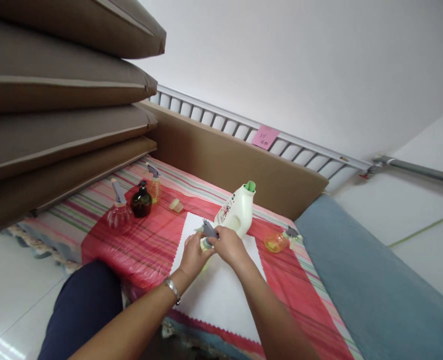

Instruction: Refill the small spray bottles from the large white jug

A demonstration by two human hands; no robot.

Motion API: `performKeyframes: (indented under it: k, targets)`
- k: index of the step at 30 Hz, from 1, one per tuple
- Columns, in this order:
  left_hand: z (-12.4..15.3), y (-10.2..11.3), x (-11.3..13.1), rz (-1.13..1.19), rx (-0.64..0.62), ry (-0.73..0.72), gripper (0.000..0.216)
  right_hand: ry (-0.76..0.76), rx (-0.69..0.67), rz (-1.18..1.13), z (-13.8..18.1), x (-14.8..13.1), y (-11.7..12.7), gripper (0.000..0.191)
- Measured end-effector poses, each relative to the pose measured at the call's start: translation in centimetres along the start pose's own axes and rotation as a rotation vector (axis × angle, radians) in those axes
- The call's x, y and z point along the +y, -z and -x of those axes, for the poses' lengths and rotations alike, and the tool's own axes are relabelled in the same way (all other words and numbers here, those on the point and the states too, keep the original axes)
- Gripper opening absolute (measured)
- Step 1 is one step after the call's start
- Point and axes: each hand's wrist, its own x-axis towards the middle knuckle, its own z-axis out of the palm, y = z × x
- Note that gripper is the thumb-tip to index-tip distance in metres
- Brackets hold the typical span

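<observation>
Over a white sheet with a zigzag edge (232, 300), my left hand (192, 256) is closed around the neck of a small spray bottle. My right hand (229, 245) has its fingers closed on that bottle's grey spray head (208, 228). Most of the bottle's body, with a yellowish tint, is hidden behind my left hand. Just beyond my hands stands a cream detergent jug (240, 210) with a green cap. A small translucent cap (176, 205) lies farther left on the red sheet.
At the left stand a clear spray bottle (119, 216), a dark pump bottle (141, 201) and a yellow spray bottle (154, 186). An orange spray bottle (276, 243) lies on its side at right. Stacked cushions (67, 120) rise at left; a brown board (221, 155) borders the back.
</observation>
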Motion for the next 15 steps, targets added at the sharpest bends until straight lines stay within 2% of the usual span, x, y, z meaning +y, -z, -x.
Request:
performKeyframes:
  k: [3, 7, 9, 15]
  targets:
    - [0.01, 0.02, -0.18, 0.013, 0.002, 0.004, 0.029, -0.001, 0.005, -0.007, 0.09, 0.06, -0.02, 0.012]
    - [-0.34, 0.60, -0.15, 0.064, -0.088, -0.067, 0.021, -0.011, 0.011, -0.006, -0.07, 0.38, -0.06, 0.011]
    - [-0.43, 0.63, 0.05, 0.072, -0.107, -0.077, 0.023, -0.009, 0.011, -0.007, -0.15, 0.44, -0.10, 0.011]
    - [-0.27, 0.13, 0.14, 0.053, -0.045, 0.019, 0.031, -0.008, 0.003, -0.007, 0.07, 0.31, -0.26, 0.012]
